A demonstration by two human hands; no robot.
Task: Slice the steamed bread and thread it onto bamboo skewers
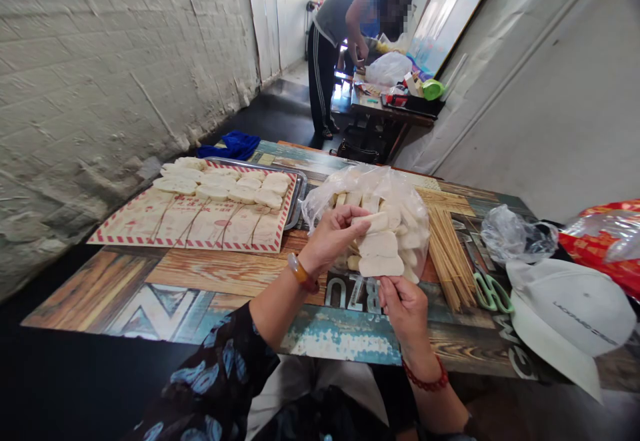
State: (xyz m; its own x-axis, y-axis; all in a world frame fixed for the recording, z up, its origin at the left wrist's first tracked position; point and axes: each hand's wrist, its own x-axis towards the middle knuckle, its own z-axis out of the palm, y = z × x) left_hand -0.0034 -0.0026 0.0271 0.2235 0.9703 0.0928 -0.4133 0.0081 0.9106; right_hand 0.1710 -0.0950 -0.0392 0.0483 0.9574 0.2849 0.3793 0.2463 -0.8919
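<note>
White slices [381,244] hang in a short row between your hands, above the bench [235,271] and in front of an open clear bag [320,196]. Your left hand [336,236] is nearly closed, thumb and fingers pinching the top slice; your right hand [404,308] is pinched tight at the lower edge of the bottom one. Whether a stick runs through the row is too small to tell.

The bench's near edge passes just under your right wrist and beneath your left forearm. To the left of your left hand, bare plank-patterned top runs from that edge to a sheet of printed paper [220,233]. The far edge lies beyond the bag.

The bag, full of more slices, sits right behind both hands and blocks the way straight forward. Left of your left hand, the paper overlaps a metal tray [301,194] and bears rows of skewered slices [243,189]; a blue cloth [233,144] lies past them. Just right of your right hand is a bundle of thin sticks [449,261], then green-handled scissors [495,291], and a white cap [570,314] jutting over the near edge. Further out on that side sit a crumpled plastic bag [517,233] and a red package [603,238]. Well ahead, another person [345,11] bends over a second bench [393,116].
</note>
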